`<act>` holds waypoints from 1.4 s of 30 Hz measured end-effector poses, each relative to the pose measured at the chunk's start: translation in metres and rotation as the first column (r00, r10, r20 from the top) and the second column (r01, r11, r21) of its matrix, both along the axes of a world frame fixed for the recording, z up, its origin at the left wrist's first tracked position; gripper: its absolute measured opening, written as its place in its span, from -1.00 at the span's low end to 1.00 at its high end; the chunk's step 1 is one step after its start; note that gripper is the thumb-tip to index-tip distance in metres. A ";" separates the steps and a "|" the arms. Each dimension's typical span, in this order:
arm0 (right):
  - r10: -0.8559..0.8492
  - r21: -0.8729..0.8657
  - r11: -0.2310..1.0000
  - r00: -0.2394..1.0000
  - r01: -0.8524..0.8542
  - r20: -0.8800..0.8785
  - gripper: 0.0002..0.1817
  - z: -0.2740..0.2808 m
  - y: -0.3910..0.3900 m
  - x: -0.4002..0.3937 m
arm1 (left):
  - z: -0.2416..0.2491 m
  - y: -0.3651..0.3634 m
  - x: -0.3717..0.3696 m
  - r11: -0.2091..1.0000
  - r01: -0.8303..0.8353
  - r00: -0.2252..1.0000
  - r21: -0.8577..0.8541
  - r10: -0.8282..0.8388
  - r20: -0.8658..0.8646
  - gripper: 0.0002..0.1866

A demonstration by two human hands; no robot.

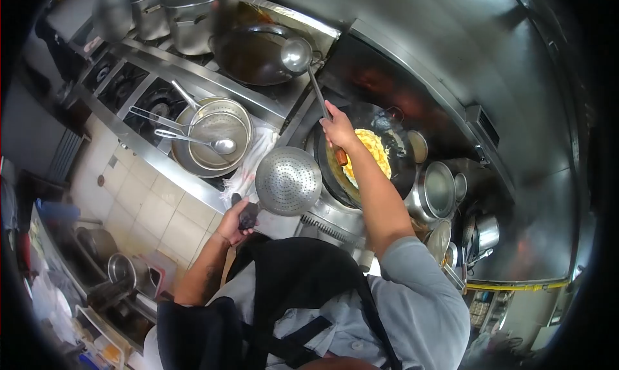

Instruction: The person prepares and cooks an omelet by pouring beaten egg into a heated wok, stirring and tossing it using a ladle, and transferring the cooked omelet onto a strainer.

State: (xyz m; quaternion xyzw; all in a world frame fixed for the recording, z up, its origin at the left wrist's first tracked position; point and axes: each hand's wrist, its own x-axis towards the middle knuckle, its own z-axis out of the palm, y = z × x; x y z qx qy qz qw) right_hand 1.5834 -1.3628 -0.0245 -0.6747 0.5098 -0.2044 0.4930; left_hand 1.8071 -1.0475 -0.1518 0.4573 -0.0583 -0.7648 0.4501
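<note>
My right hand (338, 126) is closed around the shaft of a long ladle (296, 54). The ladle's round bowl points up and away, over the edge of an unused dark wok, and its wooden handle end sticks out below my fist. Under my right forearm, yellow cooked egg (373, 149) lies in a large black wok (398, 167) on the burner. My left hand (233, 224), low and to the left, grips a dark bunched cloth (246, 213). Just beside it is a round perforated strainer (288, 181); whether my left hand also holds its handle is hidden.
On the left of the stove, a pan (184, 152) holds a strainer and a spoon (224, 146). A white towel (258, 154) lies beside it. Tall pots (200, 28) and a second wok (248, 63) stand behind. Metal bowls (440, 189) sit at right.
</note>
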 end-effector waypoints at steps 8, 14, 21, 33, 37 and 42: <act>0.005 -0.001 1.000 0.998 -0.005 -0.059 -0.25 -0.008 -0.006 0.013 | 0.002 0.004 0.021 0.976 -0.215 0.976 0.035 0.216 -0.017 -0.50; -0.223 0.475 0.880 0.871 -0.013 0.438 -0.24 0.003 0.011 0.005 | 0.027 -0.014 0.006 0.989 -0.149 0.988 0.013 0.148 0.038 -0.52; -0.372 0.541 0.838 0.655 -0.068 0.658 -0.34 0.052 0.085 -0.096 | 0.035 -0.022 -0.017 0.999 -0.034 0.998 -0.042 0.036 0.056 -0.55; -0.618 0.609 0.730 0.679 0.309 0.396 -0.26 0.028 0.155 -0.211 | 0.056 -0.031 -0.087 0.983 0.175 0.981 -0.053 -0.170 0.091 -0.51; -0.569 0.226 0.822 0.768 0.522 0.294 -0.31 -0.055 0.165 -0.217 | 0.064 -0.029 -0.104 0.968 0.238 0.968 -0.081 -0.230 0.100 -0.50; -0.588 -0.491 0.789 0.686 0.370 -0.428 -0.19 -0.039 0.187 -0.278 | 0.067 -0.025 -0.103 0.937 0.341 0.936 -0.074 -0.332 0.114 -0.50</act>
